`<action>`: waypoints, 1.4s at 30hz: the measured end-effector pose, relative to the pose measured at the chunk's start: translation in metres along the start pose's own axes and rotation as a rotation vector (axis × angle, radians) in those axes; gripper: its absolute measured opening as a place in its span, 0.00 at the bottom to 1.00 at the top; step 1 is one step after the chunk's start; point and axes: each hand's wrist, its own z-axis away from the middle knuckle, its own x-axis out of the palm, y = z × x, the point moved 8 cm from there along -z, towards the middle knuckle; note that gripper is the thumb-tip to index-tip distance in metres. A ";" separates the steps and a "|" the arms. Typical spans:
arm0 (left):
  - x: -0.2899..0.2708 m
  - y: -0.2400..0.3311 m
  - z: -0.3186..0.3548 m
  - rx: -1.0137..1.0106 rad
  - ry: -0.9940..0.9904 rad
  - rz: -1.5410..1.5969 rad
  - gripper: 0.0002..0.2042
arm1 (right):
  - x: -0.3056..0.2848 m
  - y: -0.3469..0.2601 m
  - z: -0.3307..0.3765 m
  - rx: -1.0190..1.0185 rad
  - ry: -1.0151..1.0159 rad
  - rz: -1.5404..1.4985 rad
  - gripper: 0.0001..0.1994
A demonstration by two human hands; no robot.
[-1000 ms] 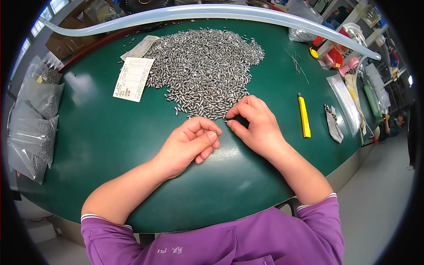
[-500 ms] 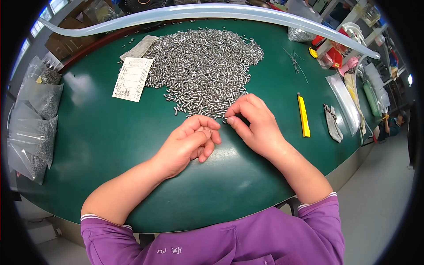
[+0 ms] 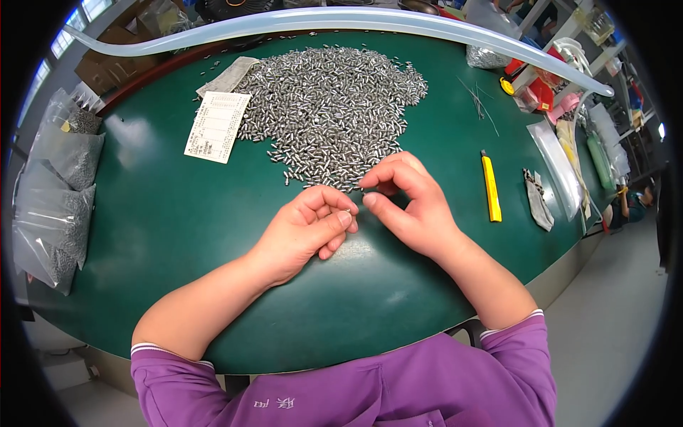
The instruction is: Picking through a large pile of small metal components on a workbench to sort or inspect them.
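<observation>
A broad heap of small silvery metal pins (image 3: pixel 327 114) lies on the green table (image 3: pixel 185 235). At its near edge, my right hand (image 3: pixel 409 199) holds its thumb and forefinger a little apart, with a few pins lying close to the fingertips. My left hand (image 3: pixel 302 231) is just left of it, its fingers curled and the thumb pressed toward them. Whatever the left fingers may hold is too small or hidden to make out. The two hands are close together but do not touch.
Clear bags of small metal parts (image 3: pixel 67 206) line the left edge. A printed card (image 3: pixel 217 128) and a grey cloth (image 3: pixel 229 75) lie beside the heap. To the right are a yellow utility knife (image 3: pixel 491 188), thin wires (image 3: pixel 478 103) and a patterned cloth piece (image 3: pixel 538 203). A translucent tube (image 3: pixel 334 18) arches overhead.
My right thumb and forefinger have parted slightly from a pinch. The left thumb has moved a little further over the curled fingers. Both arms stay nearly in place.
</observation>
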 end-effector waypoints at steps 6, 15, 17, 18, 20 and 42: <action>0.000 0.000 0.000 0.011 0.001 0.006 0.06 | 0.001 0.007 -0.002 -0.079 -0.005 0.383 0.07; 0.001 0.000 0.000 0.002 -0.017 0.008 0.09 | 0.001 0.007 0.000 -0.092 0.014 0.454 0.06; 0.002 0.000 0.001 0.006 -0.045 0.030 0.09 | 0.000 0.008 0.001 -0.075 0.022 0.467 0.06; 0.002 0.000 0.001 0.007 -0.044 0.030 0.09 | 0.001 0.010 0.001 -0.066 0.012 0.473 0.05; 0.002 -0.001 0.001 -0.010 -0.047 0.044 0.10 | 0.001 0.010 0.001 -0.057 0.002 0.480 0.05; 0.004 -0.001 0.000 -0.047 -0.053 0.015 0.07 | 0.012 -0.008 0.003 -0.096 -0.111 -0.069 0.06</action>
